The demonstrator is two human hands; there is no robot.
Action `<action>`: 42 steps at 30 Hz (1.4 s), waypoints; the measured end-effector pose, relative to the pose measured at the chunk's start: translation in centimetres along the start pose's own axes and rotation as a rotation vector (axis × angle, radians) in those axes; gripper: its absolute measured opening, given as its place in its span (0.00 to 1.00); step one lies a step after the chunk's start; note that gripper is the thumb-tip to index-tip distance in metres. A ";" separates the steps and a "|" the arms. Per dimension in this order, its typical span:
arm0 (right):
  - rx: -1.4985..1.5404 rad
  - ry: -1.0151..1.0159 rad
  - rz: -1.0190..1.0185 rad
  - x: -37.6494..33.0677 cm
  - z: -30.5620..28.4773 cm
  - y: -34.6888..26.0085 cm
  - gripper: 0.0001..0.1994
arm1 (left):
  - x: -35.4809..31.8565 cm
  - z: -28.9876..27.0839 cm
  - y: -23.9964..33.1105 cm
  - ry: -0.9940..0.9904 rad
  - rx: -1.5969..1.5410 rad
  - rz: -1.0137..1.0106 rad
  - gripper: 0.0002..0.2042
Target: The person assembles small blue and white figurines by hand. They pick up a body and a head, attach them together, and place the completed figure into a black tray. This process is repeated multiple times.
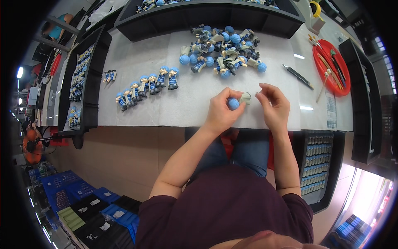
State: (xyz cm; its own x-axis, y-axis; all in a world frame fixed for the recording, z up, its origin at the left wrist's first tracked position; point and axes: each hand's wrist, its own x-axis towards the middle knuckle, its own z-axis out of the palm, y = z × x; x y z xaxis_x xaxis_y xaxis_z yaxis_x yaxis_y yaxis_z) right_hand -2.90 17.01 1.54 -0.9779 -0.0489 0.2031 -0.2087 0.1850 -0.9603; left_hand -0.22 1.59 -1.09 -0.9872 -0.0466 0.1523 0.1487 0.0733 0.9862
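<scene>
Near the table's front edge my left hand (222,111) grips a small figurine (234,103). Its round blue-haired head faces up, and its pale grey-green body points to the right. Just to the right, my right hand (274,107) is closed in a pinch, a little apart from the figurine; whatever lies between its fingertips is too small to make out. Beyond my hands lies a loose pile of similar figurines (224,47), tumbled over one another. To the left, several blue-and-white figurines (143,85) stand in a slanting row.
A black-handled craft knife (298,76) lies right of the pile. Beside it, a red tray (346,85) holds brushes and tools. Black bins stand at the back (166,25), left (92,79) and right (362,143). Small parts (110,76) sit near the left bin.
</scene>
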 end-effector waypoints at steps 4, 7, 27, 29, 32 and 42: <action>0.007 0.004 -0.060 -0.3 1.0 -0.3 0.12 | -0.1 0.3 -0.1 0.032 0.068 0.093 0.09; -0.124 -0.036 -0.105 -0.7 1.8 -1.2 0.11 | -0.3 0.4 -0.3 0.048 0.099 0.171 0.09; -0.277 -0.021 -0.181 -0.1 1.6 -1.3 0.11 | -0.3 0.5 0.3 0.086 0.177 0.237 0.09; -0.225 -0.016 -0.201 -0.5 1.6 -1.7 0.11 | -0.4 0.5 0.1 0.084 0.178 0.246 0.09; -0.317 -0.029 -0.169 -0.2 1.4 -1.2 0.11 | -0.3 0.6 0.3 0.093 0.188 0.253 0.09; -0.265 -0.029 -0.207 -0.4 1.7 -1.6 0.10 | -0.3 0.5 0.2 0.084 0.169 0.250 0.08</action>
State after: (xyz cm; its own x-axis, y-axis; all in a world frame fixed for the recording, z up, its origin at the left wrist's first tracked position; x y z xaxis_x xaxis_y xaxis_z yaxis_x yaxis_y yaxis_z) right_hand -2.13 15.04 2.70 -0.9148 -0.1390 0.3792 -0.4014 0.4168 -0.8156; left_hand 0.07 2.13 -0.93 -0.9119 -0.0878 0.4009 0.3681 0.2569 0.8936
